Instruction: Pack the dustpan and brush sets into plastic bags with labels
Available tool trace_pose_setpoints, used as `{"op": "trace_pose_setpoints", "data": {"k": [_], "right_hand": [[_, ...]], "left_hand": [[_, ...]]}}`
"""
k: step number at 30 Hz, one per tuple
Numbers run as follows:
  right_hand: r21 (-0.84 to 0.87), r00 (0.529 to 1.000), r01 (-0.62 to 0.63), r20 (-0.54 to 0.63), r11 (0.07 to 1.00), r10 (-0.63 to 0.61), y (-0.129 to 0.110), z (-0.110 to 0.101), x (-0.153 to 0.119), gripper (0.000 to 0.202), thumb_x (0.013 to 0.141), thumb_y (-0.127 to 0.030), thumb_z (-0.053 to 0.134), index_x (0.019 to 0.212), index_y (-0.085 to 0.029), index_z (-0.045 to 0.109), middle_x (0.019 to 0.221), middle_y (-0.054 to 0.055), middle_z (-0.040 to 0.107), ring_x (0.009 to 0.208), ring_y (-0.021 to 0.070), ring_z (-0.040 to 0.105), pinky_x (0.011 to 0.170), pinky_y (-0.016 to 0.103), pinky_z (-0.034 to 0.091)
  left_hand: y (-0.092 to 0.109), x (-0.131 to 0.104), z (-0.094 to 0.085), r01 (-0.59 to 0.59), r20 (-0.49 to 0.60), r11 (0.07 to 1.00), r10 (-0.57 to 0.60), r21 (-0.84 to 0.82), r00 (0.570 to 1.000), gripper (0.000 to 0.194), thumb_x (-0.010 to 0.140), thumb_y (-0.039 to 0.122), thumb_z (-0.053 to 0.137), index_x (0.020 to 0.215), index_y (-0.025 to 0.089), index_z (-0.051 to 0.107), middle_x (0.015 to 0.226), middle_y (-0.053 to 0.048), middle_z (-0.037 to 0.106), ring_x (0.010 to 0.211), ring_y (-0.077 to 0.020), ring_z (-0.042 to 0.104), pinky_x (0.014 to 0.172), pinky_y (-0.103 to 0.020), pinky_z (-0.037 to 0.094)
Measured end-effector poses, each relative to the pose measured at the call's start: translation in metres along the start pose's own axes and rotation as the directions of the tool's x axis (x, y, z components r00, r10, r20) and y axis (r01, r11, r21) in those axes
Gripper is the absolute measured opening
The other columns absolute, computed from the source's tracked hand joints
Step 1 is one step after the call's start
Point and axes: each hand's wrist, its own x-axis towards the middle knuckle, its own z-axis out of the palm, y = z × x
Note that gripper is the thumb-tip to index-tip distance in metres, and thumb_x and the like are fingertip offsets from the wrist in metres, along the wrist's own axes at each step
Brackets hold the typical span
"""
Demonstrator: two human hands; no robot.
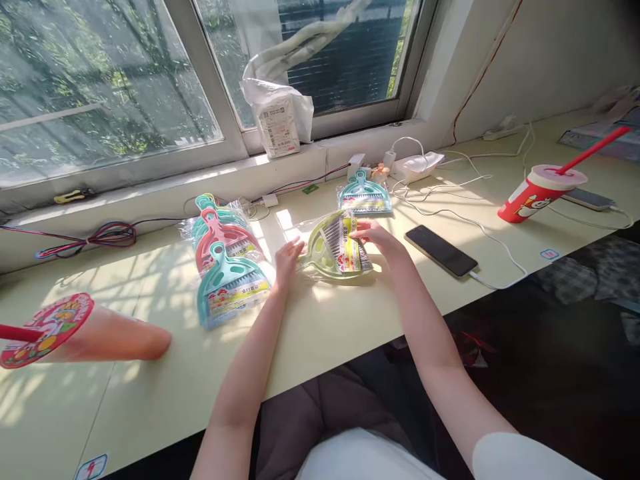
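A yellow-green dustpan and brush set in clear plastic lies turned sideways between my hands, its label toward the right. My right hand grips its label side, thumb and fingers closed on the edge. My left hand is at the handle end, fingers pressed together by the clear wrapping. To the left, wrapped sets overlap in a row: a teal one in front, a pink one behind it and green ones at the back. Another teal set lies behind my right hand.
A tall drink cup stands at the left, a red cup with straw at the right. A phone with a white cable lies right of my right hand. Power strip and wires run along the wall; a tissue pack sits on the sill.
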Motion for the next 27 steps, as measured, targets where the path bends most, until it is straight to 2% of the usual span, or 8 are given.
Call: {"op": "trace_pose_setpoints", "data": {"k": [3,7,10,13,16,18,23,27], "right_hand": [[0.037,0.999,-0.024,-0.035,0.999,0.025,0.004,-0.006,0.003,0.041,0.059,-0.027,0.076,0.099,-0.019,0.076,0.096,0.007,0.076,0.08,0.0196,0.064,0.056,0.025,0.043],[0.196,0.971,-0.02,-0.228,0.98,0.065,0.014,-0.02,0.011,0.037,0.057,-0.022,0.078,0.094,-0.018,0.073,0.09,0.005,0.074,0.076,0.0165,0.066,0.057,0.024,0.048],[0.334,0.885,0.076,-0.457,0.94,0.09,0.022,-0.023,0.017,0.03,0.061,-0.019,0.075,0.091,-0.019,0.066,0.088,0.003,0.072,0.077,0.0163,0.068,0.065,0.026,0.056],[0.368,0.826,0.17,-0.559,0.914,0.071,0.029,-0.012,0.021,0.025,0.067,-0.022,0.072,0.088,-0.022,0.059,0.089,0.002,0.069,0.084,0.0179,0.069,0.072,0.029,0.06],[0.386,0.835,0.179,-0.546,0.905,0.067,0.034,0.002,0.025,0.023,0.071,-0.027,0.071,0.088,-0.025,0.055,0.089,0.002,0.069,0.09,0.0189,0.07,0.075,0.03,0.062],[0.41,0.849,0.172,-0.523,0.896,0.076,0.036,0.01,0.026,0.024,0.071,-0.028,0.071,0.087,-0.025,0.054,0.089,0.002,0.069,0.091,0.0189,0.07,0.077,0.03,0.062],[0.383,0.911,0.161,-0.413,0.909,0.013,0.031,0.023,0.025,0.033,0.066,-0.031,0.077,0.091,-0.023,0.056,0.095,0.005,0.071,0.093,0.022,0.071,0.081,0.035,0.062],[0.354,0.96,0.166,-0.271,0.92,-0.069,0.024,0.036,0.021,0.044,0.062,-0.037,0.081,0.098,-0.023,0.06,0.102,0.008,0.073,0.097,0.0253,0.07,0.079,0.037,0.06]], "left_hand": [[-0.005,-0.001,0.004,0.024,-0.018,0.996,-0.023,0.086,1.0,0.036,0.077,0.047,0.072,0.092,0.015,0.076,0.087,-0.011,0.076,0.081,-0.0232,0.071,0.064,-0.03,0.053],[-0.01,0.008,-0.011,0.091,-0.294,0.995,-0.076,0.038,0.953,0.033,0.091,0.039,0.056,0.104,0.012,0.069,0.095,-0.013,0.074,0.071,-0.0178,0.069,0.067,-0.032,0.054],[-0.009,0.013,-0.019,0.056,-0.466,0.997,-0.026,0.05,0.884,0.048,0.098,0.034,0.042,0.142,0.014,0.043,0.127,-0.02,0.065,0.101,-0.0209,0.07,0.086,-0.038,0.056],[-0.004,0.009,-0.014,-0.08,-0.514,0.955,0.224,0.287,0.828,0.075,0.097,0.037,0.043,0.158,0.015,0.006,0.161,-0.024,0.029,0.142,-0.0236,0.044,0.115,-0.043,0.039],[0.001,-0.001,-0.007,-0.131,-0.431,0.798,0.446,0.588,0.785,0.091,0.092,0.041,0.052,0.158,0.007,0.001,0.167,-0.026,-0.002,0.157,-0.0297,0.004,0.125,-0.051,0.011],[0.004,-0.008,-0.004,-0.146,-0.372,0.728,0.498,0.67,0.783,0.084,0.091,0.041,0.053,0.157,0.006,0.015,0.166,-0.027,0.004,0.156,-0.0337,-0.003,0.125,-0.056,0.002],[0.001,-0.02,0.008,-0.436,0.007,0.82,0.467,0.371,0.884,0.062,0.096,0.051,0.047,0.149,0.019,0.04,0.146,-0.022,0.049,0.132,-0.0304,0.053,0.108,-0.05,0.044],[0.0,-0.023,0.017,-0.321,0.105,0.928,0.306,0.19,0.946,0.069,0.095,0.06,0.046,0.151,0.021,0.039,0.12,-0.016,0.066,0.101,-0.0261,0.067,0.087,-0.042,0.054]]}}
